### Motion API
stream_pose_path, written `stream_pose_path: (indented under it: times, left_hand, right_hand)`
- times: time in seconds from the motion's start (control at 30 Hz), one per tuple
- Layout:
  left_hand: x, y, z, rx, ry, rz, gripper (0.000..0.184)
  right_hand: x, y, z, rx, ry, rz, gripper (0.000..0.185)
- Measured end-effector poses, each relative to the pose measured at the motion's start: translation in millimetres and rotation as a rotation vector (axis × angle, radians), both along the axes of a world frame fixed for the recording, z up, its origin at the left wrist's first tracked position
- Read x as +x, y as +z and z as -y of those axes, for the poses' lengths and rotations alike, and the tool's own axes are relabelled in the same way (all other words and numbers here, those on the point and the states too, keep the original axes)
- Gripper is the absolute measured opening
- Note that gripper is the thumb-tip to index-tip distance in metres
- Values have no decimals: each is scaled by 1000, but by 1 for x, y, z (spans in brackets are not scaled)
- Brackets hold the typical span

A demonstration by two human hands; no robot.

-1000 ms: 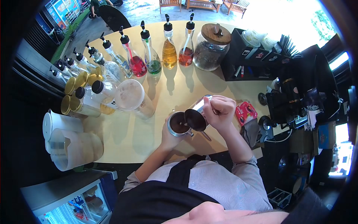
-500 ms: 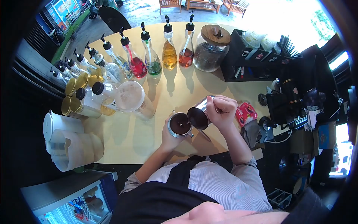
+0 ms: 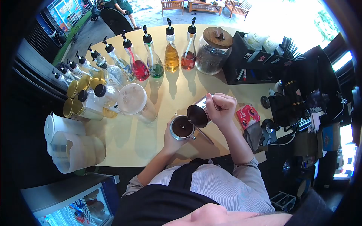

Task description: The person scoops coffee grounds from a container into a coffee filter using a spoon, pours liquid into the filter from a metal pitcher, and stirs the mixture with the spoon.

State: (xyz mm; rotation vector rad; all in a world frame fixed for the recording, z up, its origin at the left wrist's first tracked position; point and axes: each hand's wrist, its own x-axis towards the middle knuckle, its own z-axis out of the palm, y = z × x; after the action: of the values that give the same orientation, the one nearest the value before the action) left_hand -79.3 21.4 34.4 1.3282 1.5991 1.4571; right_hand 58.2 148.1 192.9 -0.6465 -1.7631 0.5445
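Note:
My left hand (image 3: 172,138) is wrapped round a glass jar (image 3: 182,127) with a metal rim and clasp, and dark liquid shows inside it. In my right hand (image 3: 222,108) is a metal pitcher (image 3: 198,115), tilted left so that its lip is over or against the jar's right rim. Whether liquid is flowing between them is too small to tell. Beneath the pitcher, a thin metal utensil (image 3: 205,136) lies on the wooden table (image 3: 128,152). To the right of my right hand is a red packet (image 3: 248,116), with a grey cloth (image 3: 253,136) below it.
Pump bottles (image 3: 154,64) with coloured syrups line the far edge, beside a wooden-lidded jar (image 3: 213,51). Lidded containers and a tall clear cup (image 3: 132,99) stand left, with plastic pitchers (image 3: 79,151) nearer me. A black organizer (image 3: 260,56) stands right. A person (image 3: 124,7) is beyond the table.
The metal pitcher has shifted slightly, and its mouth sits closer to the jar than half a second ago. The person in the background has moved right. The view has tipped slightly.

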Motion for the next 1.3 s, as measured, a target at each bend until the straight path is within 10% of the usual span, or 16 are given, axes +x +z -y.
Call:
stream_pose_path:
  times: [1.3]
  left_hand:
    - [2, 5, -1, 24, 5, -2, 93]
  right_hand:
    - [-3, -11, 10, -45, 27, 7, 43]
